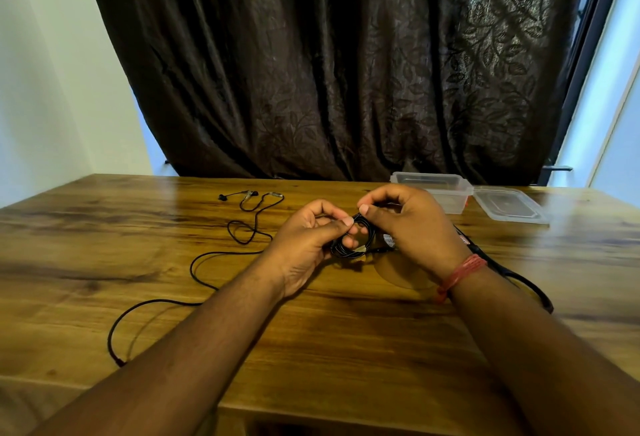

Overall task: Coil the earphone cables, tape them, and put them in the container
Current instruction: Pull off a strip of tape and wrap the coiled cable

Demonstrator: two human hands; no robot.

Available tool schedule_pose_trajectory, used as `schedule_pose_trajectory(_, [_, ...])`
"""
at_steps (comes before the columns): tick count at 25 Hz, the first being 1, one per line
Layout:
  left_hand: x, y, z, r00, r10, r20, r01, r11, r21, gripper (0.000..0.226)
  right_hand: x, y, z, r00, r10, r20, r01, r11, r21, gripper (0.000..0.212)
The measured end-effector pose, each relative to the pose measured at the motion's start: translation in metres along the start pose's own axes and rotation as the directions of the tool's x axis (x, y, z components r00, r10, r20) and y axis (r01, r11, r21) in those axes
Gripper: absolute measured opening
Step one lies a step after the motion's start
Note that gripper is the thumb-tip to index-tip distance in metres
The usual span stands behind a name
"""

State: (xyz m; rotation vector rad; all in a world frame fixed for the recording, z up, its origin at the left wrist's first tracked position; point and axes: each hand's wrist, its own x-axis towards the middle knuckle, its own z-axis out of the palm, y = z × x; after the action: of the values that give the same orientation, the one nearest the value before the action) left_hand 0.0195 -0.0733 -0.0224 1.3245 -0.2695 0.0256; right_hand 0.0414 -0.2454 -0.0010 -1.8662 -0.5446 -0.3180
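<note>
Hands: left hand (pixel 311 238) and right hand (pixel 408 224) both pinch the coiled black earphone cable (pixel 346 245) just above the worktop (pixel 311 338).
Second earphone (pixel 239 224): lies uncoiled on the left.
Container (pixel 446 190): clear, open, far right; its lid (pixel 509 205) beside it.
Wrist: red thread band (pixel 460 274).

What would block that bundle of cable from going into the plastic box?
Nothing visible. The container stands open at the far right of the table, its lid lying beside it. Both hands, left hand and right hand, hold the coiled cable just before it.
</note>
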Motion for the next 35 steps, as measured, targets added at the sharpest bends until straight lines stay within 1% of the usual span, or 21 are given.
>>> schedule_pose_trajectory(5, [0.0007,-0.0014,-0.0007,0.999,0.034,-0.024,-0.034,0.999,0.011,0.008,0.0007,0.0044,0.0015,0.998,-0.009,0.065,0.011,1.000,-0.028,0.008])
schedule_pose_trajectory(7, [0.0007,-0.0024,-0.0007,0.999,0.024,-0.025,-0.024,1.000,0.011,0.009,0.0008,0.0050,0.0017,0.996,-0.030,0.080,0.036,0.996,-0.077,0.010])
schedule_pose_trajectory(10, [0.0019,-0.0040,-0.0012,1.000,0.009,-0.015,-0.009,1.000,-0.001,0.009,-0.0012,0.0016,0.0033,0.993,-0.082,0.084,0.098,0.973,-0.208,0.010])
schedule_pose_trajectory(15, [0.0010,-0.0028,0.0010,1.000,-0.009,0.009,0.009,1.000,0.022,0.010,-0.0022,-0.0003,0.0035,0.991,-0.100,0.086,0.120,0.953,-0.277,0.008])
schedule_pose_trajectory(21, [-0.0023,-0.0017,0.0016,0.999,-0.035,0.018,0.034,0.999,0.038,0.013,-0.0043,-0.0012,0.0034,0.990,-0.105,0.095,0.130,0.939,-0.317,0.008])
schedule_pose_trajectory(27, [0.0003,-0.0011,-0.0004,0.999,-0.047,0.015,0.048,0.994,-0.094,0.012,-0.0029,-0.0002,0.0039,0.985,-0.142,0.102,0.170,0.919,-0.355,0.009])
schedule_pose_trajectory(30, [-0.0008,0.0013,0.0006,0.998,-0.056,0.043,0.060,0.992,-0.110,0.013,-0.0021,-0.0005,0.0040,0.981,-0.161,0.109,0.190,0.911,-0.365,0.011])
schedule_pose_trajectory(33, [0.0001,0.0018,-0.0006,0.995,-0.053,0.090,0.065,0.989,-0.131,0.019,-0.0023,0.0012,0.0046,0.982,-0.160,0.103,0.186,0.919,-0.347,0.011])
schedule_pose_trajectory(35, [0.0012,0.0016,-0.0021,0.996,-0.045,0.074,0.055,0.989,-0.138,0.023,-0.0028,0.0018,0.0051,0.983,-0.162,0.091,0.183,0.928,-0.324,0.008])
